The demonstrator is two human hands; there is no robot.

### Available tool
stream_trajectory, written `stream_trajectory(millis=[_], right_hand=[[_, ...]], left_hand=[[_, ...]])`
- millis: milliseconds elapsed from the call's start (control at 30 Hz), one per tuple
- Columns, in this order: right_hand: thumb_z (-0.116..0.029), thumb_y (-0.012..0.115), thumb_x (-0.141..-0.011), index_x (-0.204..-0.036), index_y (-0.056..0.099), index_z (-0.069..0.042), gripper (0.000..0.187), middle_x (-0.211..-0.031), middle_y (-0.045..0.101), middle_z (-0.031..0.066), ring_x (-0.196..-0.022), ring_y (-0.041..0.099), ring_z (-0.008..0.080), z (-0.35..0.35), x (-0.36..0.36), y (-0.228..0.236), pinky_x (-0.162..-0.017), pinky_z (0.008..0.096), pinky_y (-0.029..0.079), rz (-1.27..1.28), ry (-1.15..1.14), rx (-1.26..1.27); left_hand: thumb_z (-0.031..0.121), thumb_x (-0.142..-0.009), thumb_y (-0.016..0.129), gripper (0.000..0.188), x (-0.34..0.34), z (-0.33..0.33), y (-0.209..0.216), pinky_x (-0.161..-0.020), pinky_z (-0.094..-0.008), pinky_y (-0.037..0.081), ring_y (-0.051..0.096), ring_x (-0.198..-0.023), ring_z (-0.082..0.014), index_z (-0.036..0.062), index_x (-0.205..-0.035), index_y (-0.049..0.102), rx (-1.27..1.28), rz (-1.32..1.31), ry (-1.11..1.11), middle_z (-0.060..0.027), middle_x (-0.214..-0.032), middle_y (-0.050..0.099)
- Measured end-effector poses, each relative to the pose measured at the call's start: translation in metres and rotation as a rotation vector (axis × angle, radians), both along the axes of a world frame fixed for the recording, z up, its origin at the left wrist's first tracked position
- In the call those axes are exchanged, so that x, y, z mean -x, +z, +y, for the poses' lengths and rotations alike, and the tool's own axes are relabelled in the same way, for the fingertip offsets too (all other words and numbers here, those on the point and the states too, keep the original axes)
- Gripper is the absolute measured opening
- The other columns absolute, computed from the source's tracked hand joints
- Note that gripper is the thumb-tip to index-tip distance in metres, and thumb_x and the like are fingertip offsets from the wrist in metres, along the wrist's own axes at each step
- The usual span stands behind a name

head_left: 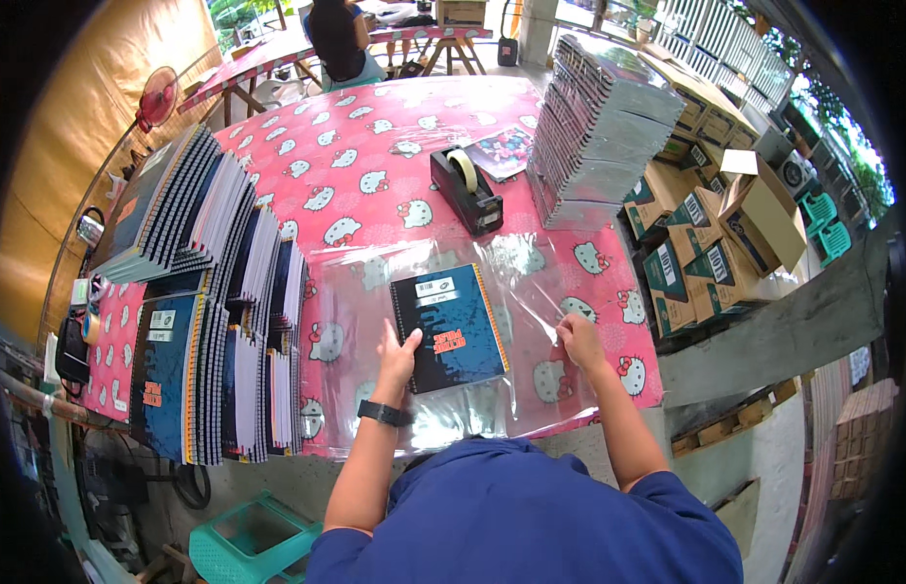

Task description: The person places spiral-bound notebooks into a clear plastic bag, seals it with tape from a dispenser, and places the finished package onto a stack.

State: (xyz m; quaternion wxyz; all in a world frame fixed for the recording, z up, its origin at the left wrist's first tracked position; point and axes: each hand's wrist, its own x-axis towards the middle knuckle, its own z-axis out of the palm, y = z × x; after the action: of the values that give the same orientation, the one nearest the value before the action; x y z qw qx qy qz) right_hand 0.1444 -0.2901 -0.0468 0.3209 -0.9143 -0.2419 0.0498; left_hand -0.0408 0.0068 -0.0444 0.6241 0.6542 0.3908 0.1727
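A spiral notebook (pixel 453 336) with a dark blue and black cover lies face up on a sheet of clear plastic (pixel 361 302). At its left edge, my left hand (pixel 398 356) grips it, the thumb on the cover and the other fingers partly hidden. To the right of the notebook, my right hand (pixel 579 341) is closed, pinching the right part of the plastic, which is wrinkled and slightly lifted there. Beyond the notebook stands a black tape dispenser (pixel 468 192) with a roll of tape.
Tall stacks of spiral notebooks (pixel 234 321) line the table's left side. Another stack (pixel 594 136) rises at the far right, near a flat patterned cover (pixel 505 153). Cardboard boxes (pixel 701 258) sit beyond the right edge. A green stool (pixel 253 540) is below left; a person (pixel 338 44) sits beyond.
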Motion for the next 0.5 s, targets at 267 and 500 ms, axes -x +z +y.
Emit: stream_trajectory(millis=[267,500], right_hand=[[-0.009,0.057,-0.077,-0.105,0.055,-0.002,0.029,-0.085,0.062,0.0173,-0.067,0.062,0.0282,0.088,0.095,0.122,-0.063,0.0377,0.050,0.273,0.326,-0.128],[-0.002,0.048,-0.078,-0.104,0.051,-0.001,0.026,-0.097,0.056,0.0192,-0.081,0.061,0.0355,0.153,0.144,0.105,-0.069,0.0425,0.051,-0.092,0.441,0.023]], left_hand=[[0.050,-0.072,0.067,0.097,-0.053,-0.026,0.073,-0.073,-0.0376,0.049,0.061,-0.091,-0.0327,-0.0039,-0.137,0.019,-0.483,-0.017,-0.378,-0.0265,-0.109,0.056],[0.019,-0.071,0.068,0.085,-0.087,0.060,0.061,-0.081,-0.0467,0.045,0.054,-0.097,-0.0419,-0.0047,-0.136,0.019,-0.763,0.195,-0.209,-0.0307,-0.106,0.053]])
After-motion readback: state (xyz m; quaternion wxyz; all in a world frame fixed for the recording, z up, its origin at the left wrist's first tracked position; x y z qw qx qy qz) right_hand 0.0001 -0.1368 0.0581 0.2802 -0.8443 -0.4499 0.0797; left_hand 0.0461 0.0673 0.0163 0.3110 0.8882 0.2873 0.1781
